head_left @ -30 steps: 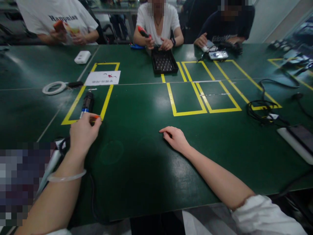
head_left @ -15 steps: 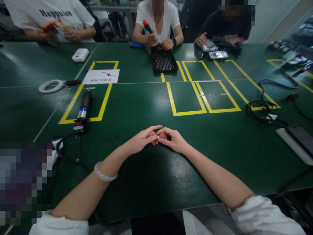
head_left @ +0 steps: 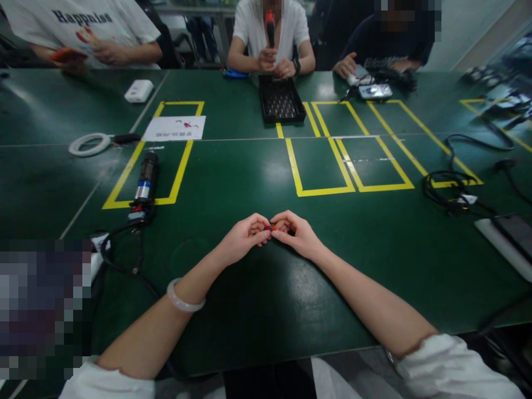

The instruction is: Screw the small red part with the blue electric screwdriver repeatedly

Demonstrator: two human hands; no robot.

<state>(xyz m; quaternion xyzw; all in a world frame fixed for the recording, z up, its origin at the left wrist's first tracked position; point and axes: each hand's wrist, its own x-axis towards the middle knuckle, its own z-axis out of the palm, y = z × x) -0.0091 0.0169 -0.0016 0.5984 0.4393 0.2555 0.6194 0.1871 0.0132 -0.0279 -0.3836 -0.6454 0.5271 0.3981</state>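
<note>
My left hand (head_left: 245, 237) and my right hand (head_left: 298, 235) meet above the green table (head_left: 233, 166), their fingertips almost touching. Between the left thumb and fingers is a tiny red piece (head_left: 267, 228). A tiny orange piece (head_left: 274, 228) shows at the right hand's pinch. Both are too small to name, and I cannot tell whether they are joined. A pale bangle (head_left: 185, 299) circles my left wrist.
A black cylindrical tool (head_left: 145, 177) with a cable lies at left, near a white paper sheet (head_left: 177, 127). Across the table, a person holds a red-and-black screwdriver (head_left: 270, 30) over a black tray (head_left: 284, 118). A coiled black cable (head_left: 440, 194) lies right.
My left fingers have curled in from a more stretched pose, and the red and orange pieces now show more plainly. The person opposite has raised the screwdriver upright.
</note>
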